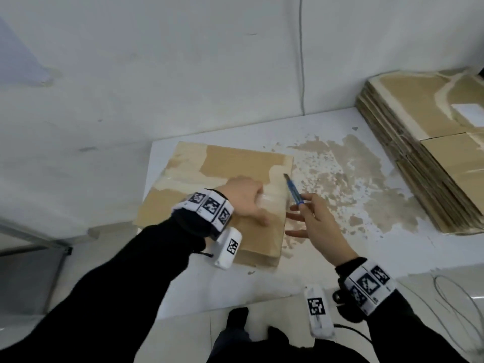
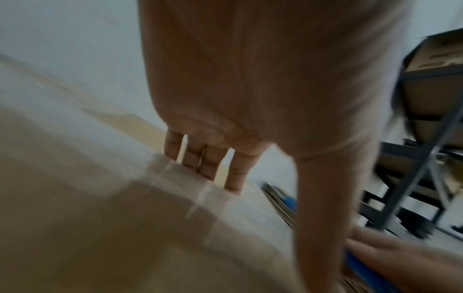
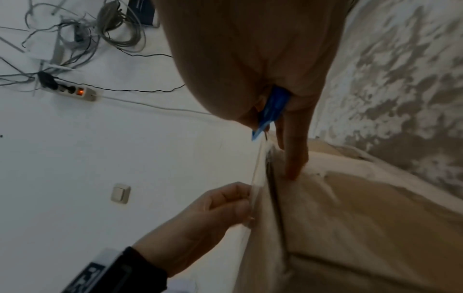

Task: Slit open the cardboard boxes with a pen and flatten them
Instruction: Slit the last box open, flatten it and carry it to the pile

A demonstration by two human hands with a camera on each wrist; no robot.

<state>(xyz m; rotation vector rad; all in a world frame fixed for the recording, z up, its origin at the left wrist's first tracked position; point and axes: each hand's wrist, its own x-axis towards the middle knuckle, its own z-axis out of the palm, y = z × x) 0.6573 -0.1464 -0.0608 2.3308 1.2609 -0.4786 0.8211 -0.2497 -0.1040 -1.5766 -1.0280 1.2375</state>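
A brown cardboard box (image 1: 235,163) with a clear-taped seam stands on the white table (image 1: 327,265). My left hand (image 1: 246,197) lies on its top near the right edge, fingers (image 2: 210,158) curled over the taped edge and the thumb flat on the cardboard. In the right wrist view those fingers hold a strip of clear tape (image 3: 256,188) at the box's (image 3: 363,218) edge. My right hand (image 1: 317,224) pinches a blue pen (image 1: 293,191) between thumb and forefinger. The pen's (image 3: 271,107) tip points at the box's upper right corner.
A stack of flattened boxes (image 1: 429,153) lies at the table's right end. Worn brown patches (image 1: 353,184) cover the table between the box and the stack. The wall is close behind. Cables (image 1: 450,297) and a power strip (image 3: 75,92) lie on the floor at the right.
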